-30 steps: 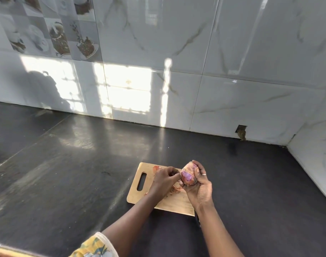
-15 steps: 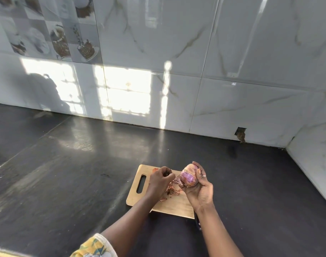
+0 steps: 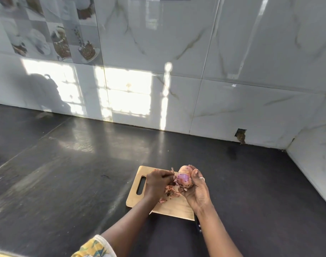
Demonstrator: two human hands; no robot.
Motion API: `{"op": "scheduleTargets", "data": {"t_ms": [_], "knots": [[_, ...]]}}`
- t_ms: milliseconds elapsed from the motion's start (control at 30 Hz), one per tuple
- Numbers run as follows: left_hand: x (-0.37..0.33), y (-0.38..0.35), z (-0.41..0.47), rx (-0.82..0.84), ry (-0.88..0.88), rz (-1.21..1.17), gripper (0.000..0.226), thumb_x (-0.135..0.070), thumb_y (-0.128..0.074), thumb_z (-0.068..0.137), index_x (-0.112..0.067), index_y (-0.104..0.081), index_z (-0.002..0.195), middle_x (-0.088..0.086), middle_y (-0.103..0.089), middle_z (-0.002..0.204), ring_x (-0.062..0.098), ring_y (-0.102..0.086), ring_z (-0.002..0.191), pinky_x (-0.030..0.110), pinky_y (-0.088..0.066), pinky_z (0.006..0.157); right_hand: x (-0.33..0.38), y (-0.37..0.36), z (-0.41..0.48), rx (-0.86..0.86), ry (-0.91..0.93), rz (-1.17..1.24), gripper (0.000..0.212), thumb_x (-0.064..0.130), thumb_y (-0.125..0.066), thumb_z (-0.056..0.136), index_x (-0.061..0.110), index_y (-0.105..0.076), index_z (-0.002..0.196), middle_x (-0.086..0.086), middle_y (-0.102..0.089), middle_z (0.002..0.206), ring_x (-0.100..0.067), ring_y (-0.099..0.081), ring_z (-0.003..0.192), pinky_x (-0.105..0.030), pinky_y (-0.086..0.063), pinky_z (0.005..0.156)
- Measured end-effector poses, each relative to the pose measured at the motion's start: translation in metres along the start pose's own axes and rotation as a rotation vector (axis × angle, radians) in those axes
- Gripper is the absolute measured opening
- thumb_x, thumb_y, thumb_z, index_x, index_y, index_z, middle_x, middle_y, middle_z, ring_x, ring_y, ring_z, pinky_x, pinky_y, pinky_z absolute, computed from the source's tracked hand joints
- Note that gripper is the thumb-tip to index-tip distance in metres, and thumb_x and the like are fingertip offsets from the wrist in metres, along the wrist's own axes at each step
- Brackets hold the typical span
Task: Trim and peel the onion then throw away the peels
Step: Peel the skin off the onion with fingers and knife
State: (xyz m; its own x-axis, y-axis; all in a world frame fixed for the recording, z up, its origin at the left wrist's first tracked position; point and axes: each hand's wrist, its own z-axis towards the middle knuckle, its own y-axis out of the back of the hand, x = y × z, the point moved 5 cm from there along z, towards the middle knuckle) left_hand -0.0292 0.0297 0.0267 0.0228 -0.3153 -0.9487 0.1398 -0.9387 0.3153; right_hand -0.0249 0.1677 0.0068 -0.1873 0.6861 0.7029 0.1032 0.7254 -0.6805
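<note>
A red onion [image 3: 184, 178], partly peeled with purple flesh showing, is held above the wooden cutting board [image 3: 169, 207]. My right hand [image 3: 196, 190] grips it from the right and below. My left hand [image 3: 157, 182] is just left of the onion, its fingertips pinching a strip of papery peel [image 3: 172, 171] that still hangs from the onion. A small heap of brown peels [image 3: 171, 192] lies on the board under my hands. A dark knife handle [image 3: 197, 224] shows near the board's front right corner, mostly hidden by my right forearm.
The board lies on a dark stone counter [image 3: 69, 173] that runs left and back to a white marble-tile wall [image 3: 195, 71]. A side wall [image 3: 315, 164] closes the counter on the right. A small hole [image 3: 240, 135] sits in the back wall's base.
My left hand has pulled away from the onion to the left, drawing a strip of peel with it. The onion has turned a little in my right hand, showing more purple.
</note>
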Motion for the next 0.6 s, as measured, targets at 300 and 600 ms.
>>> {"op": "scheduleTargets", "data": {"t_ms": [300, 600], "knots": [[0.005, 0.003, 0.005, 0.001, 0.017, 0.065, 0.004, -0.015, -0.062, 0.087, -0.016, -0.066, 0.087, 0.003, -0.065, 0.071, 0.012, -0.058, 0.06, 0.031, -0.051, 0.064, -0.003, 0.0, 0.003, -0.028, -0.062, -0.074, 0.032, 0.043, -0.056, 0.076, 0.02, -0.062, 0.098, -0.005, -0.072, 0.082, -0.022, -0.065, 0.07, -0.037, -0.054, 0.056], [0.004, 0.007, 0.004, -0.058, -0.051, 0.07, 0.015, -0.014, -0.073, 0.077, -0.012, -0.073, 0.091, -0.002, -0.073, 0.09, 0.005, -0.066, 0.082, 0.018, -0.052, 0.08, -0.002, 0.001, 0.003, -0.113, -0.056, -0.112, 0.033, 0.044, -0.048, 0.094, 0.016, -0.065, 0.094, -0.006, -0.072, 0.08, -0.021, -0.068, 0.073, -0.036, -0.056, 0.064]]}}
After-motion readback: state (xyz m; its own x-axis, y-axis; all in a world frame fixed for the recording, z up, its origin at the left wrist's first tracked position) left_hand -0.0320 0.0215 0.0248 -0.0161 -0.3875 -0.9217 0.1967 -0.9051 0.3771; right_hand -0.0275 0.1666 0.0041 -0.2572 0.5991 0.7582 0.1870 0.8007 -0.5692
